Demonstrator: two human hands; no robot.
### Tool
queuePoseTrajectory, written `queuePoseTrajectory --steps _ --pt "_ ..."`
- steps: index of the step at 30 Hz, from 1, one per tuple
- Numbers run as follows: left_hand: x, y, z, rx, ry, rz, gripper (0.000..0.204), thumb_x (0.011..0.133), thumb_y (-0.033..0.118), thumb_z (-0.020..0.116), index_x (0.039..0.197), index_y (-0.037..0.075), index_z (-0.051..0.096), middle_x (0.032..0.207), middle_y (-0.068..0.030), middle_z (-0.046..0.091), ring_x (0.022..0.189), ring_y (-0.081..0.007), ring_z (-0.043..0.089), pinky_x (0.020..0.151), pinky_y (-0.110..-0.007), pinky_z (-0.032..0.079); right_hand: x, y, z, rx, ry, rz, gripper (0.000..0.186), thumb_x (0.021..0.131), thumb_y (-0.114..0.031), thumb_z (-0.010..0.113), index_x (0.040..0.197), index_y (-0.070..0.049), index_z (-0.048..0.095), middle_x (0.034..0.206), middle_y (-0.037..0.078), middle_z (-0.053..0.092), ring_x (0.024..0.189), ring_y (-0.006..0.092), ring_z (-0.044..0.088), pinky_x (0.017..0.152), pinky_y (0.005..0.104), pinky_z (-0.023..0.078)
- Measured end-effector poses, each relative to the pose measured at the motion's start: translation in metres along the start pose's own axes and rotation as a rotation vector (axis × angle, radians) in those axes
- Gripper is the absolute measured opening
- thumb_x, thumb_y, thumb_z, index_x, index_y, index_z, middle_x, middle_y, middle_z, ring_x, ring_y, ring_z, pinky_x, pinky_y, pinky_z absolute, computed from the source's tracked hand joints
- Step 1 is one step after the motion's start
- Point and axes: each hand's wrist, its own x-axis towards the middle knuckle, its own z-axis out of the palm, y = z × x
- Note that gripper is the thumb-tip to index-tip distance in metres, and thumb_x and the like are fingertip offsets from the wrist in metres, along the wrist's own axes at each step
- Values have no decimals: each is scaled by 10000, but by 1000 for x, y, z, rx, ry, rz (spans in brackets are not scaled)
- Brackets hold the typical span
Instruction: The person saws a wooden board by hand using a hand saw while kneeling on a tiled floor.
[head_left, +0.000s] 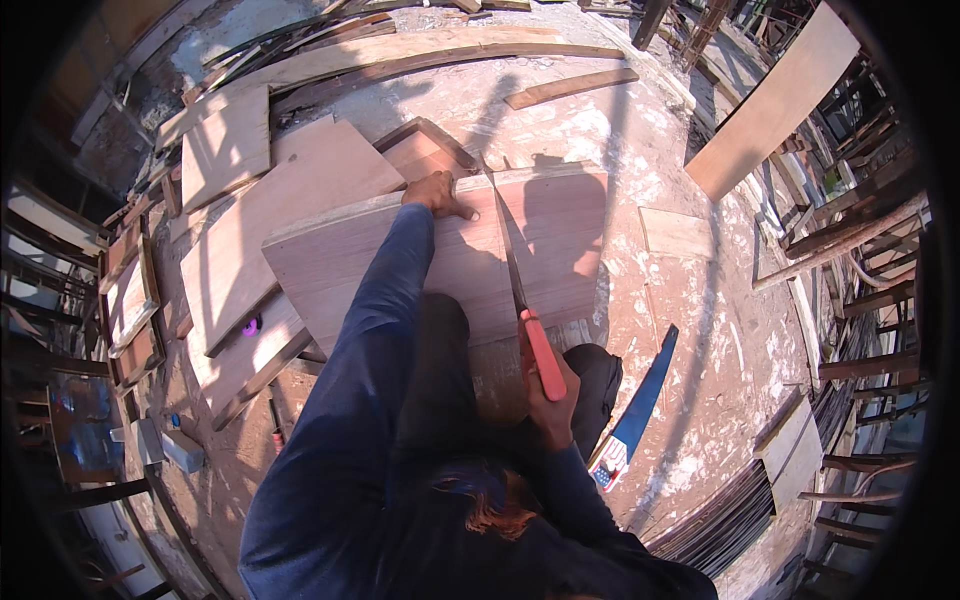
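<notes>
1. Dark shirt [420, 560] fills 6 o'clock, nearest the camera.
2. Left hand [435, 194], at 11 o'clock, clasps the top edge of a wooden board [460, 255], thumb on its face.
3. Right hand [553, 400], at 5 o'clock, has its fingers wrapped round the red handle of a handsaw [533, 330].
4. Board sits mid-view; the saw's blade crosses it toward 12 o'clock.
5. Blue tapered piece [645, 405] lies on the floor [690, 345] at 4 o'clock.
</notes>
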Motion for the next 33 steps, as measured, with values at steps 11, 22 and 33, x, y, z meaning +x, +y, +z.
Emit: queuePoseTrajectory --steps 11,22,33 --pt "-15 -9 -8 -41 -13 5 1036 554 617 866 1310 -19 554 1309 -221 619 1243 -354 582 1030 -412 457 -37 -12 -20 -97 -4 80 445 833 -14 581 1273 18 637 1046 189 732 980 218 719 865 314 532" --pt "-29 7 -8 57 78 27 1029 526 661 867 1275 15 579 1305 -195 627 1214 -332 606 1015 -426 471 75 12 37 -94 55 -25 435 795 -25 610 1226 7 654 931 213 712 837 309 712 784 363 540" --pt "-22 43 0 1 61 82 1021 550 640 862 1311 29 563 1345 -170 605 1267 -330 569 1037 -421 460 162 7 47 -261 21 34 394 798 -35 603 1184 -2 673 885 228 682 818 319 701 729 392 517"
